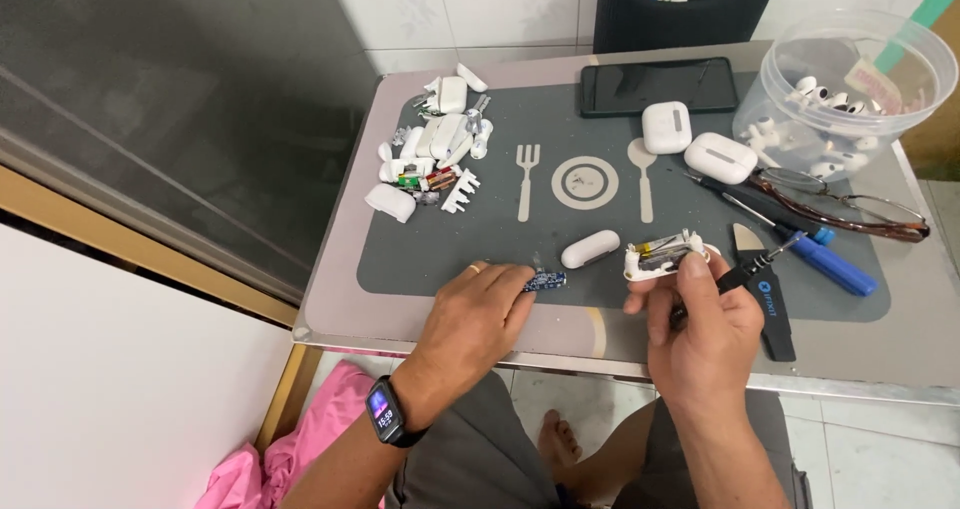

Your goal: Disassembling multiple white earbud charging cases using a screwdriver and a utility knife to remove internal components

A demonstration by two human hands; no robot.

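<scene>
Your left hand [472,309] pinches a small blue circuit board [544,281] flat on the grey mat [500,239]; your right hand [705,324] grips the opened white plastic earbud case [664,256] and a black screwdriver [752,267].

A small grey table [860,364] carries a dark placemat [500,239] printed with fork, plate and spoon. Directly on the tabletop, at two o'clock, stands a clear plastic tub [850,79]; brown spectacles [850,204] lie at three o'clock, just beside it.
</scene>
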